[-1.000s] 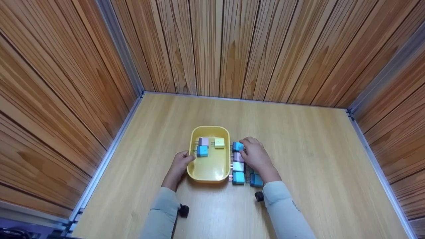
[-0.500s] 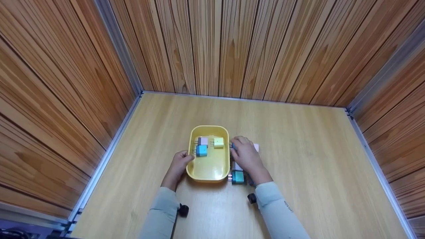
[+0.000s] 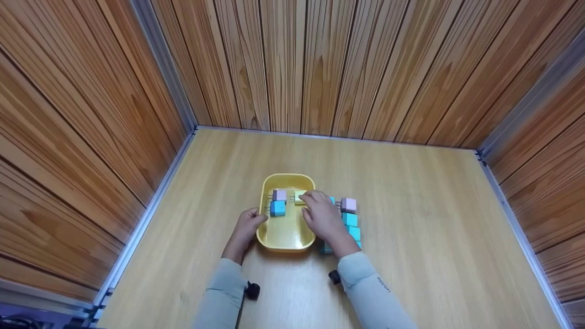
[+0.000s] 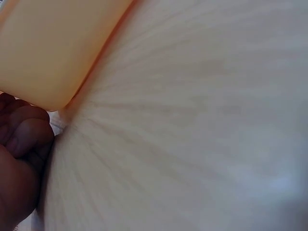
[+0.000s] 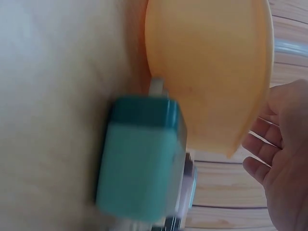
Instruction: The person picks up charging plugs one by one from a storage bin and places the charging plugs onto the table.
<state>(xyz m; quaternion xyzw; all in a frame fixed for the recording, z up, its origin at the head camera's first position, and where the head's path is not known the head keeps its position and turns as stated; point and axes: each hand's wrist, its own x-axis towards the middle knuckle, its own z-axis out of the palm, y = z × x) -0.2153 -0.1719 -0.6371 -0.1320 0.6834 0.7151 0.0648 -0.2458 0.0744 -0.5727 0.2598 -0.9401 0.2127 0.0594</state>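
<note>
A yellow plastic tray [image 3: 288, 235] lies on the wooden table, with my left hand [image 3: 247, 227] gripping its left side, thumb over the rim. Inside it are a pink charger plug [image 3: 279, 195], a blue charger plug [image 3: 278, 209] and a pale yellow charger plug [image 3: 296, 201]. My right hand [image 3: 324, 218] reaches over the right rim, index fingertip at the yellow plug and thumb apart from it. In the right wrist view the other fingers [image 5: 262, 144] lie loosely bent outside the tray wall.
Right of the tray, partly under my right hand and forearm, stand several charger plugs, among them a pink one [image 3: 348, 205] and a teal one [image 3: 350, 220]. A teal plug [image 5: 137, 168] looms close in the right wrist view. Wooden panels [image 3: 320, 68] wall the table's back and sides.
My right hand has moved left, from the blue plug beside the tray to over the rim at the yellow plug. The left hand keeps its hold on the tray.
</note>
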